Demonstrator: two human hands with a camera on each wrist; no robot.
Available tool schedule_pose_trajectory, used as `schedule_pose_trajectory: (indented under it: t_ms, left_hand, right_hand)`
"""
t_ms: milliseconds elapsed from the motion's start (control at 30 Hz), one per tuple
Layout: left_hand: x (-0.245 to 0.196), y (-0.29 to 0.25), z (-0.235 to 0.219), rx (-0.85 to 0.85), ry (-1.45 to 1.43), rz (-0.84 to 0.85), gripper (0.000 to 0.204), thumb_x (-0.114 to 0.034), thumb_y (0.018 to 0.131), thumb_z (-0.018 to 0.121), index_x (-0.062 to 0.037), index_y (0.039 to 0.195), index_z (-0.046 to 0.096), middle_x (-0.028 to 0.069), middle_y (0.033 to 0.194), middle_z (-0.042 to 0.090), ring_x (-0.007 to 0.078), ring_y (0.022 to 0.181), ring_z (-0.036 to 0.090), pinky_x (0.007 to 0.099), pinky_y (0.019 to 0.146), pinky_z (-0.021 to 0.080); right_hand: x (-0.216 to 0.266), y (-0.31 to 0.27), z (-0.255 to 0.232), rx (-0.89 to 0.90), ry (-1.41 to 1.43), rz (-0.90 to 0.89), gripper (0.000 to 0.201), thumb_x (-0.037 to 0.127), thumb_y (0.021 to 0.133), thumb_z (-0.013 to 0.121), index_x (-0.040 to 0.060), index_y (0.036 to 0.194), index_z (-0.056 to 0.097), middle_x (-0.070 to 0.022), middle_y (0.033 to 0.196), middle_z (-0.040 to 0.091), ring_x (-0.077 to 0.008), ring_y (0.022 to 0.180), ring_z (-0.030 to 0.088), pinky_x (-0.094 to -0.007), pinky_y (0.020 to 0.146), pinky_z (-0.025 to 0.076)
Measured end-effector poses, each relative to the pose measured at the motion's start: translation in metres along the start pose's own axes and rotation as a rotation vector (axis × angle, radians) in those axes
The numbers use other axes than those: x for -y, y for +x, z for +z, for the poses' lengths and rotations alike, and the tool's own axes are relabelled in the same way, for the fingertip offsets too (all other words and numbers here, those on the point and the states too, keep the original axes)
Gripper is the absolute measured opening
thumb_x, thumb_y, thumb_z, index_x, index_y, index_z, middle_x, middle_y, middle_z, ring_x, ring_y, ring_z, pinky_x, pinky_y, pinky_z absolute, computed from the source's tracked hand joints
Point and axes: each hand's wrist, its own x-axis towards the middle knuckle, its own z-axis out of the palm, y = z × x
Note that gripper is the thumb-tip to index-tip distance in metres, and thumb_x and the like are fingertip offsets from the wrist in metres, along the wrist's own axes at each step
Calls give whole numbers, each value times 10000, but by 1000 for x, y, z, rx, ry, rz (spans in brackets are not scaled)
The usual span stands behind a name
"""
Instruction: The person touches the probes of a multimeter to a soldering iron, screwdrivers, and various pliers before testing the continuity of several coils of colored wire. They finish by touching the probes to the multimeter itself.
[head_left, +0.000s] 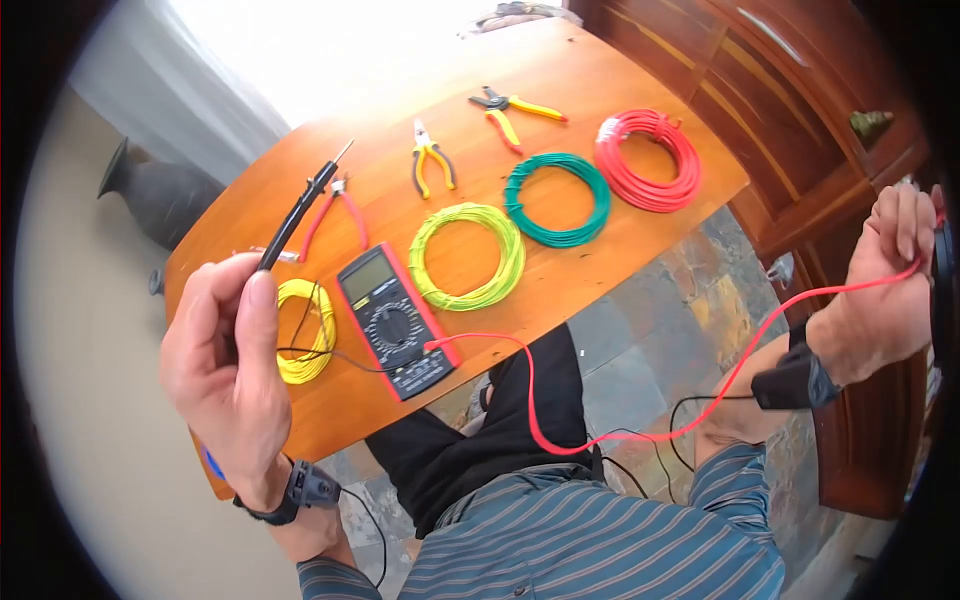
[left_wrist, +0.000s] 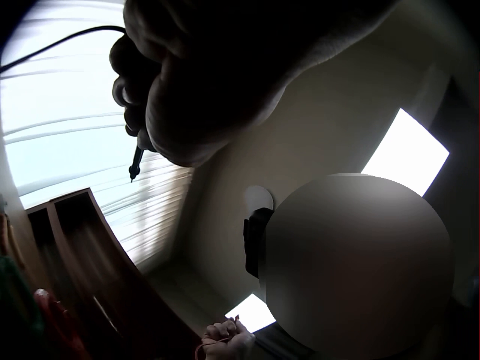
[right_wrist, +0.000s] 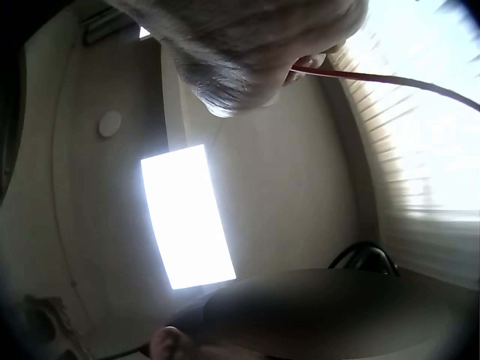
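Raised over the table's left side, my left hand (head_left: 230, 370) pinches a black test probe (head_left: 300, 215) between thumb and fingers, its metal tip pointing up and away. Out at the far right, my right hand (head_left: 885, 285) has its fingers curled round the end of the red test lead (head_left: 690, 425); the red probe itself is mostly hidden. This lead hangs in a long loop from the multimeter (head_left: 395, 320), which lies face up with its red edge showing. A thin black lead (head_left: 345, 355) also runs to the meter. In the right wrist view, the red cord (right_wrist: 375, 77) leaves the curled fingers.
Coils of yellow (head_left: 287, 370), lime (head_left: 420, 275), green (head_left: 515, 215) and red wire (head_left: 690, 175) lie across the wooden table (head_left: 560, 285). Behind them are red-handled cutters (head_left: 355, 215), yellow pliers (head_left: 422, 170) and wire strippers (head_left: 502, 125). A wooden cabinet (head_left: 680, 50) stands to the right.
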Motion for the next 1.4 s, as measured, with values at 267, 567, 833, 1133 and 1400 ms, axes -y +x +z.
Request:
schedule_pose_trajectory:
  t_ms: [267,567,833,1133,1400]
  left_hand:
    - [-60,28,87,186,-35,336,66,62,943,696,54,1009,701,91,751,571,166,648,556,296,609,427]
    - [2,83,266,507,27,319,162,-116,992,696,37,965,743,195,748,659,298,667,653,413,656,503]
    - [17,91,301,522,198,307,168,-150,988,688,8,966,742,217,851,722,415,830,709,494,754,539]
    - [8,88,301,497,255,306,159,-161,976,698,-9,950,738,195,866,730,409,846,716,501,755,545]
    - [14,94,294,415,224,368,153,-162,980,689,-23,951,747,195,865,740,422,830,720,512,738,550]
  right_hand:
    - [-123,-25,-78,-175,-641,468,175,160,1082,710,21,1170,771,61,803,613,-3,617,459,-183,523,326]
    - [-233,-50,-107,-3,-1085,469,261,162,1068,594,-41,1111,753,-182,884,773,-261,816,746,-385,769,560]
    - [-247,-52,-100,20,-1336,430,254,187,1035,593,7,1103,760,-267,966,753,-469,911,734,-522,794,571]
    - [-253,-64,-104,40,-1293,243,262,186,1042,604,8,1148,765,-260,979,760,-442,909,747,-473,786,589]
    - [-249,-66,-102,58,-1280,175,252,151,1029,607,4,1157,766,-248,1012,769,-420,939,759,-448,817,596]
